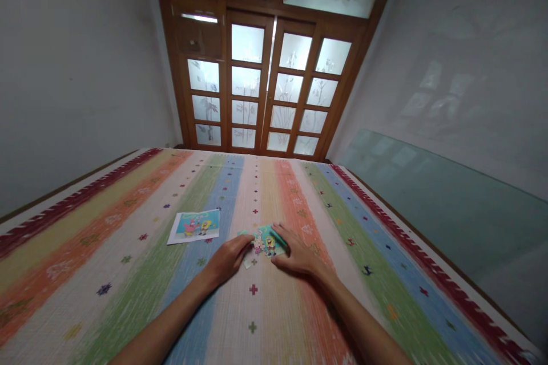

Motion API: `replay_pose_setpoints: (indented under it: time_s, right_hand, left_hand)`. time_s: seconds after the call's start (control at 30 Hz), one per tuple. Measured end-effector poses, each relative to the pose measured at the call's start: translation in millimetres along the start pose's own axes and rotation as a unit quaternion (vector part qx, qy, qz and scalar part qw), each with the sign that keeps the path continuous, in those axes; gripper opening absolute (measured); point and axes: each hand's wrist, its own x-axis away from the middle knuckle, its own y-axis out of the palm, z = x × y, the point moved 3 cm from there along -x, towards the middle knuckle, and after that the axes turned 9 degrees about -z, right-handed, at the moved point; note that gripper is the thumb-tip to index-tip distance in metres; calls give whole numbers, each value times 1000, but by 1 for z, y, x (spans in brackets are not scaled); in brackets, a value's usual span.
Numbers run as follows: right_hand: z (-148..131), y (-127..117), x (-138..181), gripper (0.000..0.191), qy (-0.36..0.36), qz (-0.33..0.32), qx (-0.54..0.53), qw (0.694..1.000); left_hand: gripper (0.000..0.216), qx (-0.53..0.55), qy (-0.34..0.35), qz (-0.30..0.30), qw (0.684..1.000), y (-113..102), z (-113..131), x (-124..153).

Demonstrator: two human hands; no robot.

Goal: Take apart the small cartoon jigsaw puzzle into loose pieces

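Note:
A small, partly assembled cartoon jigsaw puzzle (270,244) lies on the striped cloth, with a yellow square figure on its right part. My left hand (231,255) is at its left edge, fingers closed together on a puzzle piece (246,264) that is mostly hidden under them. At the right edge, my right hand (296,252) rests with thumb and fingers apart, touching the puzzle's border. To the left lies a printed picture (196,224) on white paper, showing a pink figure and a yellow one on blue.
The striped, patterned cloth (253,308) covers a wide flat surface under everything. Beyond its far edge stand wooden doors (268,85) with frosted panes. A greenish glass panel (428,199) leans along the right wall, and a plain wall (77,68) rises on the left.

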Motion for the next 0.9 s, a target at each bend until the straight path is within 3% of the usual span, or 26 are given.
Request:
replay_pose_setpoints:
  time_s: [0.07,0.2,0.33,0.43,0.57,0.7,0.9]
  right_hand:
    - [-4,0,-5,78,-17,-15,23,999]
    - [-10,-4,-8,64,-67,15,71,995]
    - [-9,-1,-6,69,-83,48,84,992]
    - [-8,3,-6,77,-74,44,93,992]
    - [-11,3,-6,74,-76,41,88,992]
    - [-17,-2,-5,70,-91,72,71,991]
    - [-16,-3,-5,46,-87,66,75,991]
  left_hand:
    - [38,-5,12,-2,1000,0,-3,2]
    - [49,-34,31,1,999,3,-8,5]
    - [48,-56,17,-10,998,4,-10,4]
    - [53,-71,-9,-61,996,3,-8,1]
    - [80,-76,-43,-127,988,5,-7,-2]
    - [67,-80,-62,-99,990,7,-9,-1]
    - [54,-75,-46,-64,994,5,-6,-3]
